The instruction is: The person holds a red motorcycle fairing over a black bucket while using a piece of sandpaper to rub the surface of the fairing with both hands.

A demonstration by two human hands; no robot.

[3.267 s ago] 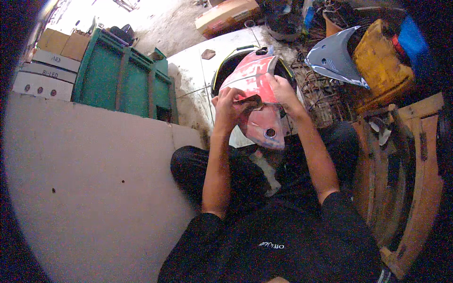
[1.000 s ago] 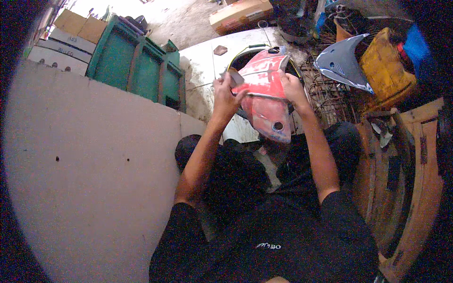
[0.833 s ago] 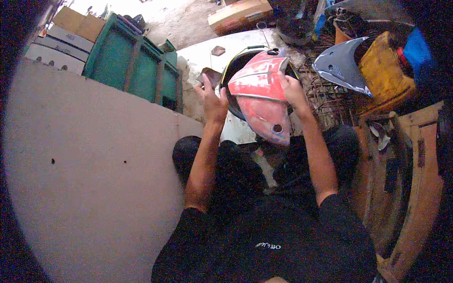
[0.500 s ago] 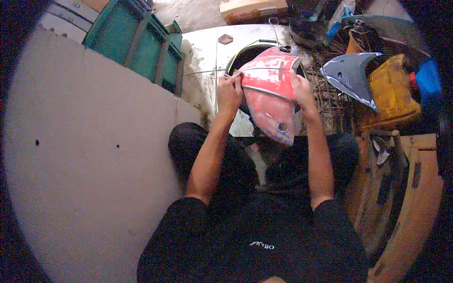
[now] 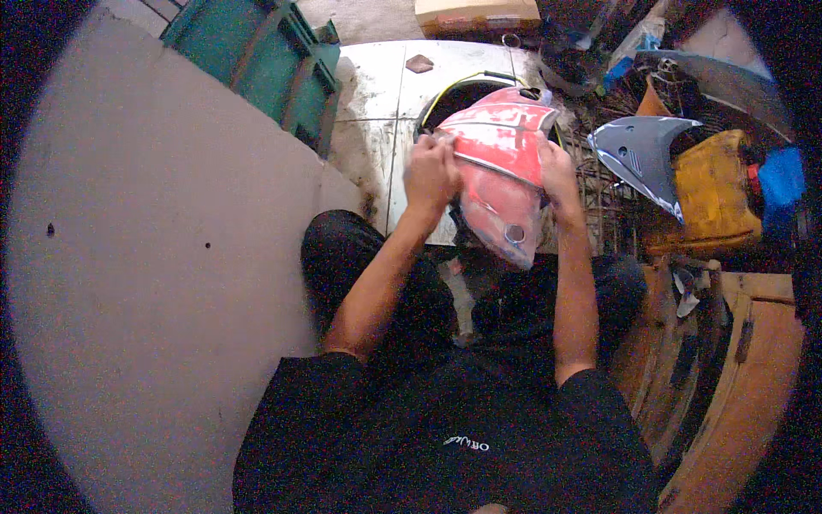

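A red motorcycle body panel (image 5: 501, 141) with whitish worn patches and a round hole near its lower tip rests tilted over a black basin (image 5: 441, 107) with a yellow-green rim. My right hand (image 5: 558, 176) grips the panel's right edge, its thumb on the upper face and the other fingers hidden below. At the left edge, my left hand (image 5: 431, 176) has its fingers closed together against the surface. That hand is slightly blurred, and whatever is pinched at its fingertips cannot be made out.
White floor tiles (image 5: 368, 81) with dirt stains lie under the basin. To the right are a grey panel (image 5: 638, 154), a yellow jerrycan (image 5: 715, 193) and a metal grid. A pale wall (image 5: 171, 257) and green crate-like object (image 5: 274, 73) stand left; wooden boards (image 5: 758, 343) lie lower right.
My left hand has moved slightly right and down along the panel's left edge. The right hand keeps its hold. The whole view has shifted a little.
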